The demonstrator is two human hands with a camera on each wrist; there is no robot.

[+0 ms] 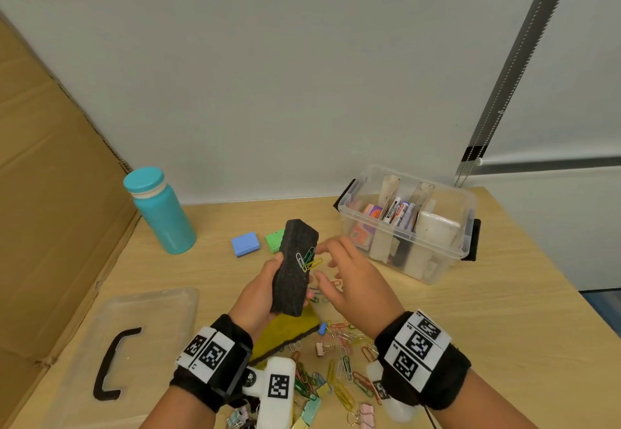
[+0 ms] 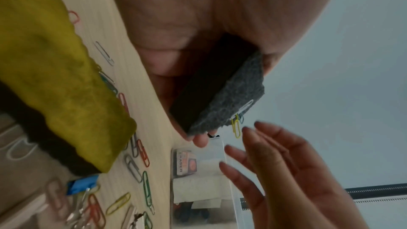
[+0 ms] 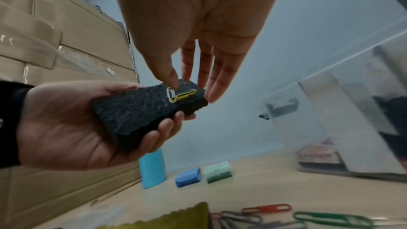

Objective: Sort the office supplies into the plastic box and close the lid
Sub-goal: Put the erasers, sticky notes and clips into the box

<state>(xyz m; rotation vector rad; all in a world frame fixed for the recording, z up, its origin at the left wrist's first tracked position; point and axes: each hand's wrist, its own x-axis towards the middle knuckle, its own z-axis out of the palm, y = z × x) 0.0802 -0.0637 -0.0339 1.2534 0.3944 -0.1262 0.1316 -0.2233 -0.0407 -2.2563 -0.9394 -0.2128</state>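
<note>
My left hand point(image 1: 258, 294) is wrapped around a black felt whiteboard eraser point(image 1: 295, 265), thumb on one long edge and fingers curled under the other, holding it tilted above the table point(image 1: 470, 311). Three paper clips point(image 1: 307, 259), white, green and yellow, cling to its felt face. My right hand point(image 1: 356, 280) hovers just beside them with fingers spread and nearly straight, gripping nothing; in the right wrist view the thumb tip point(image 3: 174, 80) seems to touch the felt at the white clip.

The clear plastic box point(image 1: 408, 223) stands open to the right, well apart from the hands, with markers point(image 1: 400, 213) and packaged erasers in its compartments. Its lid point(image 1: 134, 338) lies flat on the left. Under my wrists lies a yellow-faced eraser point(image 1: 289, 331), and loose paper clips and binder clips point(image 1: 339, 371) are strewn over the near table. Beyond the eraser sit a blue block point(image 1: 245, 243), a green block point(image 1: 275, 239) and a teal bottle point(image 1: 161, 210), the green one half hidden behind the eraser.
</note>
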